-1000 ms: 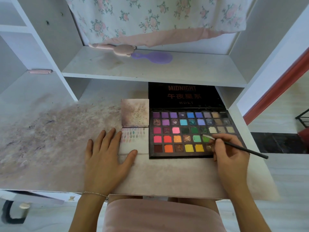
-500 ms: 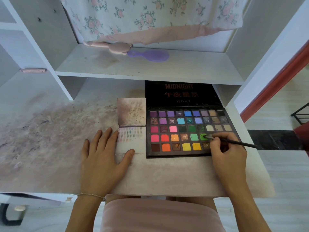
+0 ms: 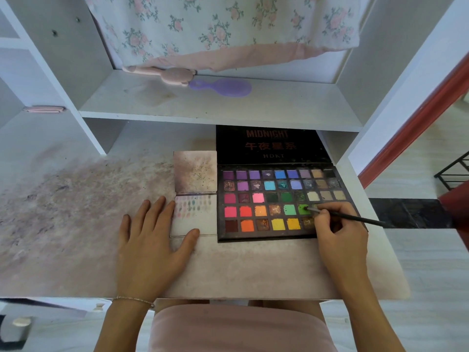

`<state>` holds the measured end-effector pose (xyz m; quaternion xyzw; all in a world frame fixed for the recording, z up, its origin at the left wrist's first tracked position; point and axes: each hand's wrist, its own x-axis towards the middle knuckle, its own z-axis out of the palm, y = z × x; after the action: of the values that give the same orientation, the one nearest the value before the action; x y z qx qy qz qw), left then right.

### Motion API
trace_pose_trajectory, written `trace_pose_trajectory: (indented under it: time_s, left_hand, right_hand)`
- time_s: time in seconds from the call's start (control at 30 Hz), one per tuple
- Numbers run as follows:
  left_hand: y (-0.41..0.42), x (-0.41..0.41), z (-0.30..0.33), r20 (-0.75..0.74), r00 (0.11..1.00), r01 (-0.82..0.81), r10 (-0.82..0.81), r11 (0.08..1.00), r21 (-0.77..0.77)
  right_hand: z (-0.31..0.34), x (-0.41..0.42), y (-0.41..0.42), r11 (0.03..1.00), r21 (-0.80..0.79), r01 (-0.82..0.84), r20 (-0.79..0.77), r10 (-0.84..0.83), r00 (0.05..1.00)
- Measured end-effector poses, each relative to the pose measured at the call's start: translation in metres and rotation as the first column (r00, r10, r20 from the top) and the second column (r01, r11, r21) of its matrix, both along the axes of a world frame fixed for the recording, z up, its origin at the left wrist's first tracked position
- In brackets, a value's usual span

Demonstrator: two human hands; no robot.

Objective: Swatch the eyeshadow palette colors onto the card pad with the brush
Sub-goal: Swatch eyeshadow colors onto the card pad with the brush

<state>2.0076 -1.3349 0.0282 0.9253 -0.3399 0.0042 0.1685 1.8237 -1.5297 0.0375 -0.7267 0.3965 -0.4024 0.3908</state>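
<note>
Right hand (image 3: 337,232): my fingers pinch the brush (image 3: 355,218), tip in a green pan (image 3: 303,209).
Left hand (image 3: 152,240): flat, fingers straight, steadying the card pad (image 3: 200,219).
Next swatch spot: left of the brush, centre frame, across the palette (image 3: 279,199).

A home dressing corner: a white shelf unit (image 3: 218,107) with a purple hairbrush (image 3: 223,87), a floral curtain (image 3: 215,24) hanging behind, and a powder-stained counter (image 3: 76,212) bearing an eyeshadow palette (image 3: 279,199).

bright even daylight, soft faint shadows, sharp centre, wide-angle bending and slight blur at edges
</note>
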Motion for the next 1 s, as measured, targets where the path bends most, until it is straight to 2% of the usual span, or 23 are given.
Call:
trace_pose_trajectory:
  time_s: [0.13, 0.57, 0.73, 0.83, 1.0]
  left_hand:
    - [0.000, 0.000, 0.000, 0.001, 1.000, 0.001, -0.001, 1.000, 0.001]
    - [0.000, 0.000, -0.001, -0.004, 1.000, 0.003, -0.003, 1.000, -0.017]
    - [0.001, 0.000, 0.000, -0.002, 1.000, 0.005, -0.005, 1.000, -0.011]
    - [0.000, 0.000, 0.000, -0.001, 1.000, 0.007, -0.007, 1.000, -0.021]
    - [0.000, -0.001, 0.001, 0.002, 1.000, -0.001, 0.001, 1.000, -0.017]
  right_hand:
    - [-0.001, 0.000, 0.000, 1.000, 0.003, -0.012, -0.024, 0.012, 1.000]
    - [0.004, 0.005, 0.009, 0.997, 0.035, -0.074, 0.044, 0.073, 0.996]
    - [0.009, 0.031, 0.035, 0.954, 0.041, -0.296, 0.079, 0.292, 0.953]
    - [0.011, 0.054, 0.053, 0.896, 0.047, -0.442, 0.025, 0.441, 0.897]
    - [0.013, 0.084, 0.064, 0.861, 0.004, -0.508, -0.043, 0.508, 0.860]
